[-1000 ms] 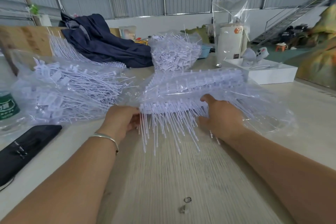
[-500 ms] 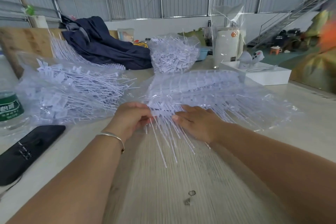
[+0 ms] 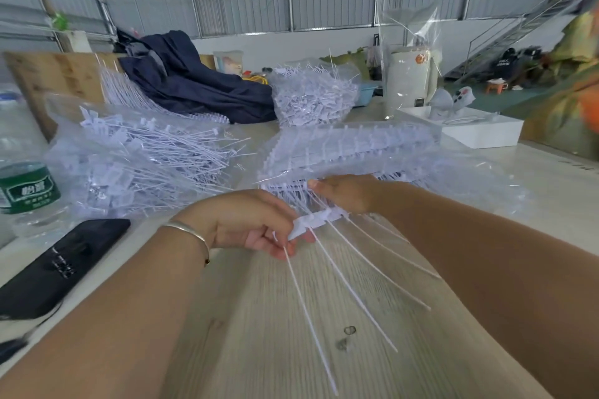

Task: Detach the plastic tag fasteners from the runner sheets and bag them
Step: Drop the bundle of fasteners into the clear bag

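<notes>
A stack of white runner sheets (image 3: 350, 152) lies on clear plastic in the middle of the table. My left hand (image 3: 246, 223) pinches the head end of a small strip of tag fasteners (image 3: 319, 220), whose several long thin tails fan out toward me. My right hand (image 3: 346, 193) rests on the stack's near edge, fingers curled over the other end of the strip. To the left lies a clear bag (image 3: 136, 165) full of loose fasteners.
A second heap of white fasteners (image 3: 314, 97) sits at the back beside a dark blue garment (image 3: 191, 81). A green-labelled water bottle (image 3: 26, 178) and a black phone case (image 3: 61, 266) lie at left. A white tray (image 3: 479, 129) stands at right.
My left hand has pulled a short strip of fasteners off the stack toward me. My right hand slid left along the stack's near edge.
</notes>
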A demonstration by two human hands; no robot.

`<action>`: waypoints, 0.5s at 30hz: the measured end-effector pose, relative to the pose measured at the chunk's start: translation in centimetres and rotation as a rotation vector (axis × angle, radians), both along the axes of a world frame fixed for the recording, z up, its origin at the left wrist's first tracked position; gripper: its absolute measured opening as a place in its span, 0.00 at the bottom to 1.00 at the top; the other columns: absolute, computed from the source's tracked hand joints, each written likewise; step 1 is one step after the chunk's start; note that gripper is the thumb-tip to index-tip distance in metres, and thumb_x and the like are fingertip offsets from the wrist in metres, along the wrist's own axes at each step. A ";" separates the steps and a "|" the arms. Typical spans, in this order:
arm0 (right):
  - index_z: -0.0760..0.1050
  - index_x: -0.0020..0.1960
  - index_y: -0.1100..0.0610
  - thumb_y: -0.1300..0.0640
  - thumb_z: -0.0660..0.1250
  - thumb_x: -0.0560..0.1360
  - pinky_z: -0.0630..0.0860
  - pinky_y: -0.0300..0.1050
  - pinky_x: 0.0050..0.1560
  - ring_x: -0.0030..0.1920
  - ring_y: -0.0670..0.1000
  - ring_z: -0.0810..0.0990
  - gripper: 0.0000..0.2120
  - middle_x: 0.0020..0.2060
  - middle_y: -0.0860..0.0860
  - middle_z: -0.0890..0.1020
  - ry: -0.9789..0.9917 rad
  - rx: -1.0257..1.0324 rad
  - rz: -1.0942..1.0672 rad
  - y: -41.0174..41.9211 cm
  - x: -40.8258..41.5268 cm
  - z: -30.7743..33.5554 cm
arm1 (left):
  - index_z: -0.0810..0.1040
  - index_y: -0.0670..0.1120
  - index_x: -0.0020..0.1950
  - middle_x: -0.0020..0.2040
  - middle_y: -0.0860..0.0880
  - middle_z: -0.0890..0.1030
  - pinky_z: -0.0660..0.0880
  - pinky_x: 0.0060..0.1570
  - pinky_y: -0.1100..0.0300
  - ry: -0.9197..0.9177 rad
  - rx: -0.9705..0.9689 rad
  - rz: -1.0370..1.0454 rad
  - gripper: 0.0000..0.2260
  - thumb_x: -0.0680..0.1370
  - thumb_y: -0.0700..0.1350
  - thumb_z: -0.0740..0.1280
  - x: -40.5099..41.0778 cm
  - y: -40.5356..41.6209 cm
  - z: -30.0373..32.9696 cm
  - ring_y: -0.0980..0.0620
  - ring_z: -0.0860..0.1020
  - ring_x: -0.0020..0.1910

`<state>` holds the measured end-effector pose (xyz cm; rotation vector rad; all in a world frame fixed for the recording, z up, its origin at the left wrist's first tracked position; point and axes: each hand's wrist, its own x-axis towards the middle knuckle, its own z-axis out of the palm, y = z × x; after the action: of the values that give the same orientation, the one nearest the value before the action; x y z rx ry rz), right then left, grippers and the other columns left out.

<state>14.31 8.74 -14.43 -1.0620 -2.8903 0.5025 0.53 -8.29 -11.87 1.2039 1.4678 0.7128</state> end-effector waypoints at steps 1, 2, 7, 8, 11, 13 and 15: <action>0.60 0.77 0.47 0.32 0.42 0.78 0.53 0.51 0.75 0.76 0.53 0.60 0.33 0.77 0.50 0.61 0.061 -0.077 0.016 0.0 -0.1 0.0 | 0.86 0.41 0.40 0.37 0.45 0.83 0.78 0.34 0.63 0.010 -0.035 -0.069 0.12 0.64 0.32 0.64 0.1 -0.5 0.4 0.53 0.81 0.33; 0.61 0.76 0.48 0.33 0.45 0.79 0.57 0.49 0.72 0.74 0.53 0.64 0.32 0.76 0.51 0.63 0.127 -0.143 0.017 0.0 -0.1 -0.1 | 0.86 0.42 0.40 0.37 0.46 0.84 0.78 0.34 0.64 0.016 -0.069 -0.126 0.13 0.64 0.32 0.64 0.2 -0.9 0.6 0.53 0.81 0.33; 0.70 0.72 0.48 0.41 0.53 0.82 0.62 0.46 0.69 0.71 0.52 0.69 0.22 0.73 0.49 0.69 0.341 -0.024 -0.014 0.0 1.6 -0.6 | 0.82 0.37 0.46 0.39 0.44 0.82 0.77 0.34 0.62 0.085 -0.065 -0.011 0.14 0.63 0.32 0.64 0.9 -1.5 -0.3 0.50 0.82 0.35; 0.73 0.69 0.49 0.45 0.56 0.82 0.63 0.46 0.70 0.71 0.52 0.69 0.19 0.72 0.49 0.71 0.394 -0.009 -0.004 0.0 2.1 -0.4 | 0.80 0.36 0.50 0.40 0.43 0.82 0.77 0.34 0.61 0.069 -0.083 0.009 0.15 0.64 0.32 0.65 1.1 -1.5 -0.5 0.49 0.82 0.36; 0.81 0.57 0.55 0.56 0.59 0.80 0.72 0.48 0.61 0.63 0.55 0.74 0.13 0.60 0.52 0.79 0.376 0.333 -0.037 0.1 4.4 0.1 | 0.78 0.39 0.57 0.42 0.43 0.84 0.76 0.34 0.62 0.093 -0.107 0.030 0.15 0.71 0.38 0.69 2.1 -1.0 -0.3 0.49 0.82 0.37; 0.80 0.51 0.56 0.56 0.58 0.78 0.75 0.46 0.49 0.56 0.55 0.76 0.12 0.51 0.53 0.79 0.255 0.593 -0.134 0.3 6.1 0.4 | 0.79 0.40 0.51 0.35 0.48 0.83 0.70 0.27 0.66 0.227 -0.092 0.073 0.11 0.73 0.44 0.72 3.4 -0.3 0.0 0.53 0.80 0.30; 0.79 0.51 0.55 0.54 0.57 0.78 0.70 0.44 0.45 0.54 0.56 0.76 0.12 0.50 0.53 0.80 0.087 0.631 -0.235 0.4 7.4 0.6 | 0.76 0.46 0.40 0.28 0.52 0.78 0.63 0.24 0.69 0.418 -0.039 0.097 0.10 0.74 0.50 0.72 4.6 0.6 0.0 0.57 0.73 0.22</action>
<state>21.73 9.17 -13.87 -1.1844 -2.5054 -0.3444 5.12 -7.72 -11.87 1.3112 1.8861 0.5113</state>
